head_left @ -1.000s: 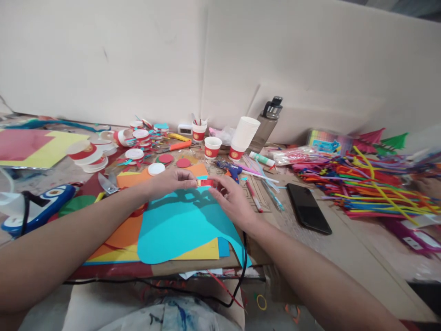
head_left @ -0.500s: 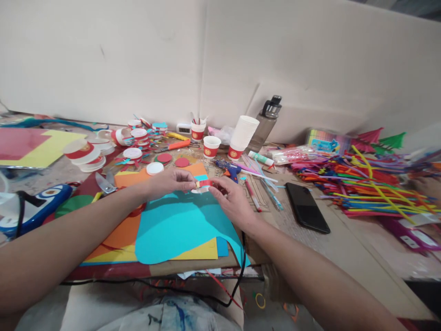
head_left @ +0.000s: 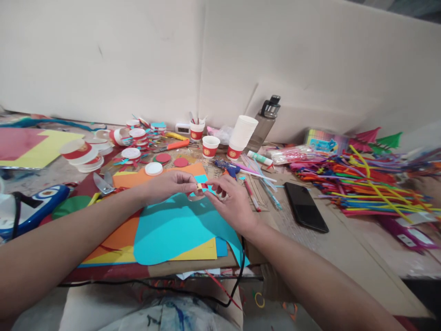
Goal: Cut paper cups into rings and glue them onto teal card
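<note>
My left hand (head_left: 170,186) and my right hand (head_left: 236,204) meet over a turquoise paper sheet (head_left: 172,230). Between their fingertips is a small cut-down paper cup (head_left: 200,187), red and white with a gold mark; the fingers hide much of it. Both hands are closed in a pinch on it. A short turquoise strip (head_left: 200,178) shows just above it, and whether it is attached I cannot tell. Beyond my left hand lies a white cup disc (head_left: 153,168). A blue glue gun (head_left: 231,170) rests beyond my right hand.
Scissors (head_left: 103,184) lie beside my left forearm. Cut cup pieces (head_left: 131,155) crowd the back left. A cup stack (head_left: 243,133) and a bottle (head_left: 263,128) stand at the back. A phone (head_left: 305,207) and many pipe cleaners (head_left: 375,184) lie to the right.
My right fingers have shifted left and closed further over the cut-down cup, so less of its red band shows. The left hand keeps its pinch. The view has shifted slightly.
</note>
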### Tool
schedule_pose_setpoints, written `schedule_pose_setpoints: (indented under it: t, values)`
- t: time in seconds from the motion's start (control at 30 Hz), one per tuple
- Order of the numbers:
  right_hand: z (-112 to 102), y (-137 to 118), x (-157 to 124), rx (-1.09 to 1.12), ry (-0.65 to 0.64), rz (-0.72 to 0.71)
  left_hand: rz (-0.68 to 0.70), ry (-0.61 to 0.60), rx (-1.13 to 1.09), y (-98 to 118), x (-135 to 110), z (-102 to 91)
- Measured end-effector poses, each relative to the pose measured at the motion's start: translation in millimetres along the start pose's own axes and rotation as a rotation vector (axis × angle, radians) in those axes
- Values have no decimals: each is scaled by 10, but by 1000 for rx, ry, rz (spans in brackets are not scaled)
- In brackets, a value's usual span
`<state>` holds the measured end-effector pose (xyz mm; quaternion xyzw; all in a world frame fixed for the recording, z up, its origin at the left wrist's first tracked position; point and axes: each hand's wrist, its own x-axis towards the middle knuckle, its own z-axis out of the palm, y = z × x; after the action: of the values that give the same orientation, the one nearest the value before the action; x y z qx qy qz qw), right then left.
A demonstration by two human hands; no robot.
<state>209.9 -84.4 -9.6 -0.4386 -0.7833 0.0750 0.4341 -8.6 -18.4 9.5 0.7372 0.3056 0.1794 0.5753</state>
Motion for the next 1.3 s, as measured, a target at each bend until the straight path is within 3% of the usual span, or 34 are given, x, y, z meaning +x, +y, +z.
schedule_pose_setpoints:
  t: [0.53, 0.67, 0.9, 1.3]
  values:
    - [-28, -106, -30, 7, 15, -27, -39, -249, -217, -50, 9, 64]
    - [-28, -109, -35, 5, 31, -51, -62, -236, -289, -40, 8, 102]
    - [-27, -118, -33, -30, 83, -135, 23, -237, -331, -30, -1, 117]
    - [-15, -150, -50, -33, 92, -169, -3, -232, -297, -33, -2, 127]
